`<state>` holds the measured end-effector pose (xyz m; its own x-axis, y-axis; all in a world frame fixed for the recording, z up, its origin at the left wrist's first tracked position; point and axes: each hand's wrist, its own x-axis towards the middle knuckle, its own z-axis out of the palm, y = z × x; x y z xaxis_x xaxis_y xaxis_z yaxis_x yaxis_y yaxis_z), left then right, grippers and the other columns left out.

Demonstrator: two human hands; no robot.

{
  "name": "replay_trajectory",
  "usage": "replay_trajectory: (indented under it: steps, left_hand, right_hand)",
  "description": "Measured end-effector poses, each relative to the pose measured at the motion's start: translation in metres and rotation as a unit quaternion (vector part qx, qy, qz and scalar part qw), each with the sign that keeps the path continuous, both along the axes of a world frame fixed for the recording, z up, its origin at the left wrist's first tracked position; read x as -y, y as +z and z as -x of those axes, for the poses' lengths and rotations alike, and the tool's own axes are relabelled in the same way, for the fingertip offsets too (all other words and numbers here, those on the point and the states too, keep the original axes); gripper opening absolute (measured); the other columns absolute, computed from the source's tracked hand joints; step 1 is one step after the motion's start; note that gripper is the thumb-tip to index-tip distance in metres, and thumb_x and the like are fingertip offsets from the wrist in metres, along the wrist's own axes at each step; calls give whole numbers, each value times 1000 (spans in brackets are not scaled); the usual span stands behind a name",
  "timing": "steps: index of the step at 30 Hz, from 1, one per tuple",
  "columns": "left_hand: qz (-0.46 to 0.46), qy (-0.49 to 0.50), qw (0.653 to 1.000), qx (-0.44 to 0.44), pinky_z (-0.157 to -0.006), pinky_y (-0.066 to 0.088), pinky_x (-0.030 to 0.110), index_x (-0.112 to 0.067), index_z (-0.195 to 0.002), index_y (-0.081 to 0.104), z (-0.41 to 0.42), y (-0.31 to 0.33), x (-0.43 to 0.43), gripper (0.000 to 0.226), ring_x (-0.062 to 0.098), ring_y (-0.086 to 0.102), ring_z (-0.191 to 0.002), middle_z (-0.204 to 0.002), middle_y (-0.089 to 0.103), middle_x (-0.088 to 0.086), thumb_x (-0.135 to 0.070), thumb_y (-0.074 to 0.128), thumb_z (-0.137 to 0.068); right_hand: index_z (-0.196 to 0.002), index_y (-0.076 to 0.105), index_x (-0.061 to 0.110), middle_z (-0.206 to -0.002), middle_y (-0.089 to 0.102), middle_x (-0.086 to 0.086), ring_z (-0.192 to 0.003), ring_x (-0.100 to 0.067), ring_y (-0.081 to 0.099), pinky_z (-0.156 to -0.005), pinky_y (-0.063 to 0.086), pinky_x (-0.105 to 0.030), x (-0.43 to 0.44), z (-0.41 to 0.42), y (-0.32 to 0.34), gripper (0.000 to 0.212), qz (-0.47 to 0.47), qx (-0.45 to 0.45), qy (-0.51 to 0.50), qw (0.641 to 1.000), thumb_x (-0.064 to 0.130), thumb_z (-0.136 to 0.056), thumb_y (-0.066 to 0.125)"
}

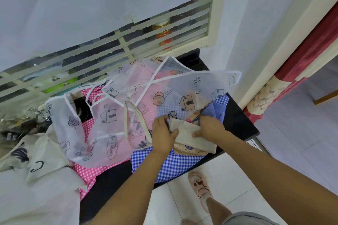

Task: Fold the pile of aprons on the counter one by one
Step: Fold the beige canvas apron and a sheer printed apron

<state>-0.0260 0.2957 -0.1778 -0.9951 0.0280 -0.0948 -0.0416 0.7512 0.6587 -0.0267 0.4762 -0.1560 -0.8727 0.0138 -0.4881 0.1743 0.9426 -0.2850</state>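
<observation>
Left hand: the left hand [163,136] gripped the left end of the beige apron [192,136], thumb on top and fingers curled over its far edge, the tips buried in cloth.
Right hand: the right hand [210,127] pinched the same apron, thumb pressed flat on top; its fingers bent down behind the far edge and could not be seen.
Beige apron: it lay as a small folded bundle near the front right of the counter [113,179], on top of the blue checked apron [170,164]. A patterned layer showed under its near edge, too crumpled to make out.
Pile: a sheer printed apron [128,97] was spread over a pink checked apron [86,128], hiding most of it.
Left edge: a cream apron [36,170] was cut off by the frame.
Counter: black, mostly covered, with bare patches at the front and the right end.
Floor: a foot in a pink slipper [200,186] stood just beside the counter.
</observation>
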Motion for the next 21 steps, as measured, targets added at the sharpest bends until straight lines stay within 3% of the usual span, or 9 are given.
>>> replay_trajectory:
  steps: [2,5,8,11,13,16,19,21]
  left_hand:
    - [36,54,995,-76,-87,38,29,-10,-118,55,-11,3,1,53,17,44,-102,-112,49,6,-12,78,-70]
    - [-23,118,987,-106,-80,37,25,-12,-102,57,-37,14,2,27,12,47,-91,-99,54,0,-13,72,-79]
    - [-192,164,966,65,-64,45,19,-10,-89,59,-60,19,-2,14,15,57,-74,-81,62,4,-22,67,-89]
    - [-267,196,925,185,-60,47,22,-7,-71,64,-73,21,-6,27,13,56,-57,-61,62,3,-27,67,-89]
    - [-341,201,890,226,-53,40,26,-10,-55,54,-79,26,-7,39,10,44,-44,-49,50,1,-25,67,-89]
    - [-426,223,836,265,-50,37,24,-7,-68,56,-85,44,-3,28,13,39,-49,-56,47,6,-24,71,-84]
    - [-523,239,753,318,-59,54,28,-1,-91,62,-94,64,3,27,20,56,-68,-86,62,14,-23,75,-80]
    - [-576,216,710,343,-68,60,33,2,-110,64,-106,79,7,29,25,68,-85,-104,70,17,-15,67,-86]
  right_hand:
    - [-120,47,11,-117,60,-7,-108,-26,57,-90,47,-38,3,-5,1,61,7,-3,-33,999,51,-79,69]
    - [-125,48,11,-121,59,-7,-110,-24,57,-93,44,-33,6,-14,3,56,-2,7,-57,998,48,-86,63]
    - [-122,52,6,-119,59,-8,-112,-24,56,-93,40,-28,5,-25,9,52,26,24,-79,996,44,-89,61]
    - [-117,54,8,-100,55,-3,-97,-18,55,-78,36,-22,4,-36,16,45,94,16,-51,994,44,-90,59]
    - [-114,51,14,-98,52,0,-89,-13,50,-73,34,-20,6,-46,25,37,134,23,-31,990,43,-91,58]
    - [-113,47,19,-94,54,5,-82,-9,50,-62,35,-15,12,-64,38,34,186,2,5,983,43,-91,58]
    - [-91,44,29,-82,48,13,-73,0,46,-59,33,-9,20,-84,61,18,246,-7,5,969,41,-91,58]
    - [-81,41,32,-78,47,12,-69,0,46,-56,36,-8,28,-98,82,21,283,-16,-1,959,37,-92,58]
